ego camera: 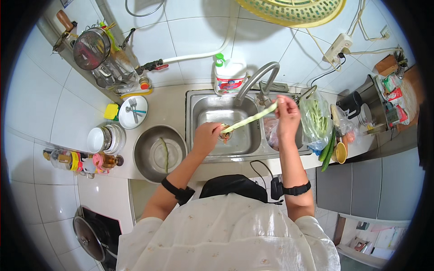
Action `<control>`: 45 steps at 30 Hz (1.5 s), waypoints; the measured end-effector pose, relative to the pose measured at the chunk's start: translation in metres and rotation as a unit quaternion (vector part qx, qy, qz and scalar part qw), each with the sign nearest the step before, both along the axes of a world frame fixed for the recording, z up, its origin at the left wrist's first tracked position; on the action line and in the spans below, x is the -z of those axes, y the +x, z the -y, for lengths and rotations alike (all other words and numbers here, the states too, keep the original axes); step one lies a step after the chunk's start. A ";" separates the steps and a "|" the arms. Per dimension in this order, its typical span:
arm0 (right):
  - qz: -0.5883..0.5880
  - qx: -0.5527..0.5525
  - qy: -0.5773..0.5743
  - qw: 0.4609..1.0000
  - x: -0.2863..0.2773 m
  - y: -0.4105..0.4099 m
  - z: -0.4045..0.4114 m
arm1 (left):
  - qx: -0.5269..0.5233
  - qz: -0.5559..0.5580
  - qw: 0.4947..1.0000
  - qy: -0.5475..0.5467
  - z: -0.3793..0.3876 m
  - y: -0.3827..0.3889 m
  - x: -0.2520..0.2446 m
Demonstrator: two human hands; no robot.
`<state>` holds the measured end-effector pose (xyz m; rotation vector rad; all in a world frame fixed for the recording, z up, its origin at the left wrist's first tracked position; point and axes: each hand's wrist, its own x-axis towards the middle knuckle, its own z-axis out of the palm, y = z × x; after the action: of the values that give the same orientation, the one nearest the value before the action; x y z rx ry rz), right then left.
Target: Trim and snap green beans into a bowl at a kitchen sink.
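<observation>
A long pale-green bean pod point(252, 118) stretches between my two hands above the stainless steel sink point(206, 101). My left hand point(207, 136) pinches its lower end, over the drain, where some reddish-brown scraps point(225, 136) lie. Higher up, my right hand point(288, 113) grips the other end, close to the curved faucet point(257, 76). To the left, a single green bean pod point(164, 154) rests in a round metal basin point(142, 149). A clear plastic bag of green beans point(316, 118) is on the counter just right of my right hand.
Cucumbers point(328, 152) and a small yellow bowl point(340, 153) sit near the counter's right front edge. Behind the sink stands a white jug point(230, 76) with a green cap. Stacked bowls point(113, 139) and a white plate with forks point(123, 118) are at left. A yellow colander point(295, 12) hangs above.
</observation>
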<state>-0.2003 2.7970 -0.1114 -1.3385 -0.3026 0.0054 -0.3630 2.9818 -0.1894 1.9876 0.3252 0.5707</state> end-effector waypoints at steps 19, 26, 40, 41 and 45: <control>0.092 0.042 0.003 0.995 -0.034 0.002 0.018 | 0.182 -0.039 0.978 0.093 -0.004 0.033 -0.026; 0.470 0.163 -0.356 0.791 -0.059 -0.044 -0.004 | 0.125 -0.050 0.949 0.286 -0.010 0.020 -0.017; 0.304 -0.284 -0.376 0.828 0.003 -0.055 -0.031 | 0.143 -0.041 0.953 0.263 -0.001 0.005 -0.026; 0.308 -0.285 -0.350 0.838 0.004 -0.052 -0.030 | 0.135 -0.018 0.961 0.239 -0.001 0.004 -0.026; 0.011 -0.271 -0.231 0.934 0.009 -0.048 -0.030 | 0.104 0.045 0.994 0.005 0.011 0.009 -0.022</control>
<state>-0.2487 2.8267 -0.1208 -1.6807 -0.7151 0.5553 -0.3540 2.9712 -0.1670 1.9689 0.0585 0.5253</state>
